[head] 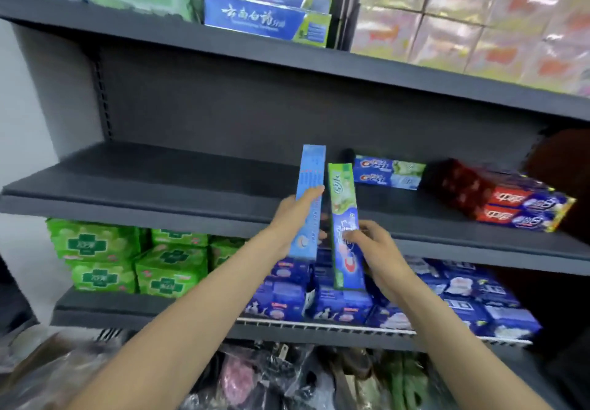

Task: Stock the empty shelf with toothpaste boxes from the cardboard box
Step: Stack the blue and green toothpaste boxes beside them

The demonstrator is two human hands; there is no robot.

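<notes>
My left hand point(295, 218) grips a light blue toothpaste box point(310, 186), held upright in front of the dark grey middle shelf point(153, 180). My right hand point(373, 243) grips a green and blue toothpaste box point(343, 205), also upright, just right of the blue one. On the shelf behind lie two stacked blue Crest boxes point(388, 172) and a stack of red and blue toothpaste boxes point(510, 205) at the right. The shelf's left half is bare. The cardboard box is not clearly in view.
The upper shelf holds blue toothpaste boxes point(268, 17) and pink wrapped packs point(479, 20). The lower shelf carries green packs point(105, 256) and dark blue packs point(463, 298). Plastic-wrapped goods point(255, 377) lie at the bottom, under my arms.
</notes>
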